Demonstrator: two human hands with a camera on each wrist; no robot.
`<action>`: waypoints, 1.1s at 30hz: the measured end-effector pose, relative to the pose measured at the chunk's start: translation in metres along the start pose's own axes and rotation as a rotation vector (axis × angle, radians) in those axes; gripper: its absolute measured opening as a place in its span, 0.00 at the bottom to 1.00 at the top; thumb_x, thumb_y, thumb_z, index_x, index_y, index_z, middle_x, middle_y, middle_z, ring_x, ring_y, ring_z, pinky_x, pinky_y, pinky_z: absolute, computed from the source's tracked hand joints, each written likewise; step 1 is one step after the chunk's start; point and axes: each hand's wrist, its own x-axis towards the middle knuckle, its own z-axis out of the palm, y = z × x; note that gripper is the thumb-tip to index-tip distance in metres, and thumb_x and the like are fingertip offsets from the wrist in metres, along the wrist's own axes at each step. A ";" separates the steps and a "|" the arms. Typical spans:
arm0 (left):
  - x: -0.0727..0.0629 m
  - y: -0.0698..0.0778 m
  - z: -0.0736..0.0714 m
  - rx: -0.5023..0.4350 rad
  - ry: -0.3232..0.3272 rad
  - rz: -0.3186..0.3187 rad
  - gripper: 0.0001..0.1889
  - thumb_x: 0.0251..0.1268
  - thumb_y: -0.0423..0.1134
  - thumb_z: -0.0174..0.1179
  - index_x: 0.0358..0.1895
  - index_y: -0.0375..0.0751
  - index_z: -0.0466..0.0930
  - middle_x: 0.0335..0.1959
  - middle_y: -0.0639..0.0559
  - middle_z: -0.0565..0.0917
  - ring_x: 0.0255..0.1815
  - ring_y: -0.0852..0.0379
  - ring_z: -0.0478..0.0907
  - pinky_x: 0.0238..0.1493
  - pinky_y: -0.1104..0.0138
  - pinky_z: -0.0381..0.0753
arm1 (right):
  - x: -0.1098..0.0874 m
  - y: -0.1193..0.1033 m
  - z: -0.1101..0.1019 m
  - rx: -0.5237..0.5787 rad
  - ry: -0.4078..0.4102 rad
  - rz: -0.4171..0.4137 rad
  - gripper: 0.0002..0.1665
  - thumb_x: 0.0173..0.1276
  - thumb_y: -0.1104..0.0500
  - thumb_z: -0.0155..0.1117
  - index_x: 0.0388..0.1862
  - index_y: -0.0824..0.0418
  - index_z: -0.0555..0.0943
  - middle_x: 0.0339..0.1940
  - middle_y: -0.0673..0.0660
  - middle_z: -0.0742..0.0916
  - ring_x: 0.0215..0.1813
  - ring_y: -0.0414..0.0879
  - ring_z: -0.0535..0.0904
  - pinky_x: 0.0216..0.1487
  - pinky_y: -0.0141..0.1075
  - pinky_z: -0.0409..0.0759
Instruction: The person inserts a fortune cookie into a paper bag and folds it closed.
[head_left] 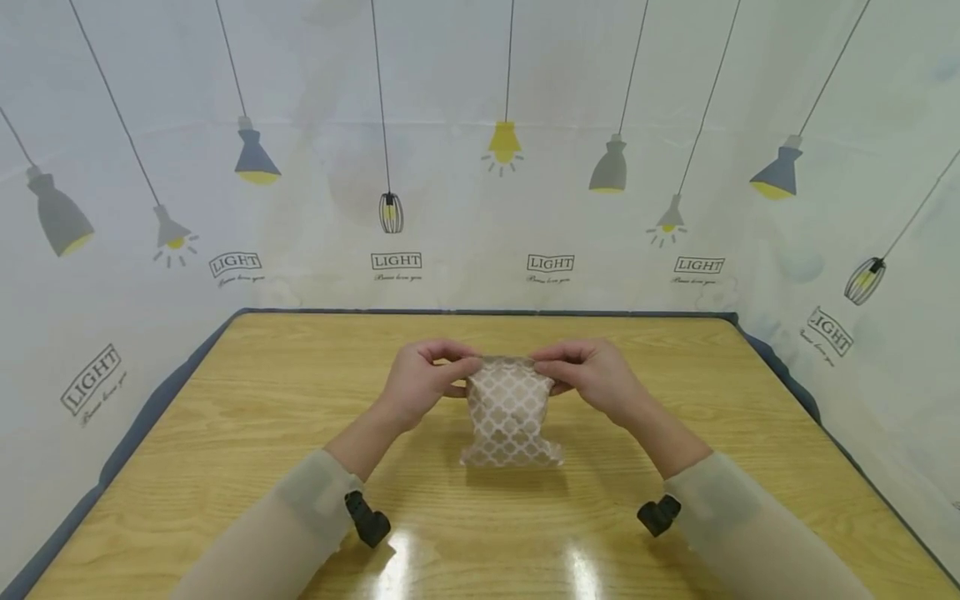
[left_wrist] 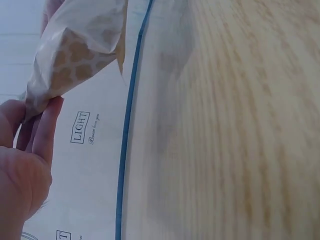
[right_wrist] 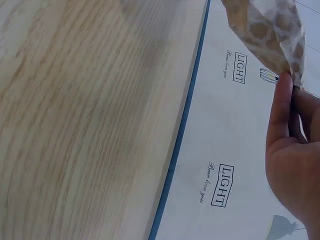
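Note:
A small tan paper bag (head_left: 510,412) with a white lattice pattern is held up above the wooden table in the head view. My left hand (head_left: 423,379) pinches its upper left corner between thumb and fingers. At the upper right corner my right hand (head_left: 592,375) pinches it the same way. The bag's lower edge flares outward and hangs free. In the left wrist view the creased bag (left_wrist: 75,55) rises from the fingertips; in the right wrist view the bag (right_wrist: 272,32) narrows to a gathered corner at the thumb. Whether anything is inside cannot be seen.
The wooden table (head_left: 300,375) spreads around both hands, with a dark blue edge (head_left: 585,313) along its back. Behind and beside it hangs a pale cloth (head_left: 450,167) printed with lamps and lettering. A small black camera (head_left: 367,518) is strapped at the left cuff, another camera (head_left: 658,515) at the right.

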 end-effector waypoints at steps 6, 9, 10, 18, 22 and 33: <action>0.004 -0.007 -0.005 -0.014 0.013 -0.014 0.09 0.76 0.32 0.70 0.53 0.31 0.91 0.49 0.46 0.92 0.43 0.56 0.91 0.46 0.57 0.97 | 0.004 0.006 -0.007 0.086 -0.018 0.109 0.17 0.80 0.64 0.69 0.62 0.72 0.86 0.48 0.52 0.93 0.41 0.40 0.92 0.52 0.38 0.95; 0.008 -0.011 -0.006 -0.044 0.008 -0.035 0.10 0.77 0.32 0.69 0.54 0.30 0.90 0.48 0.46 0.92 0.43 0.55 0.91 0.47 0.58 0.97 | 0.007 0.008 -0.008 0.079 -0.004 0.148 0.15 0.79 0.66 0.70 0.59 0.73 0.87 0.46 0.54 0.93 0.40 0.40 0.92 0.51 0.37 0.95; 0.009 -0.012 -0.006 -0.060 0.010 -0.044 0.10 0.77 0.32 0.69 0.54 0.30 0.90 0.47 0.47 0.92 0.44 0.55 0.91 0.47 0.58 0.97 | 0.009 0.008 -0.008 0.077 -0.002 0.159 0.15 0.79 0.66 0.69 0.59 0.73 0.87 0.47 0.55 0.93 0.40 0.40 0.92 0.52 0.37 0.95; 0.019 -0.029 -0.008 -0.149 0.096 -0.158 0.09 0.76 0.29 0.68 0.54 0.30 0.88 0.45 0.47 0.90 0.42 0.55 0.91 0.45 0.61 0.96 | 0.024 0.016 -0.006 0.061 -0.036 0.237 0.17 0.81 0.67 0.66 0.63 0.74 0.84 0.52 0.62 0.91 0.41 0.40 0.91 0.57 0.41 0.94; 0.026 -0.038 -0.007 -0.132 0.130 -0.233 0.07 0.75 0.27 0.68 0.51 0.32 0.89 0.46 0.44 0.90 0.40 0.53 0.93 0.46 0.60 0.96 | 0.033 0.023 -0.005 -0.025 -0.032 0.267 0.13 0.79 0.67 0.69 0.58 0.72 0.87 0.48 0.60 0.91 0.39 0.41 0.90 0.56 0.44 0.95; 0.035 -0.054 -0.005 -0.013 0.095 -0.284 0.06 0.74 0.23 0.66 0.50 0.27 0.87 0.46 0.39 0.91 0.36 0.54 0.91 0.42 0.65 0.96 | 0.049 0.032 -0.001 -0.233 -0.045 0.347 0.07 0.77 0.70 0.69 0.48 0.68 0.91 0.45 0.61 0.92 0.36 0.42 0.89 0.48 0.39 0.95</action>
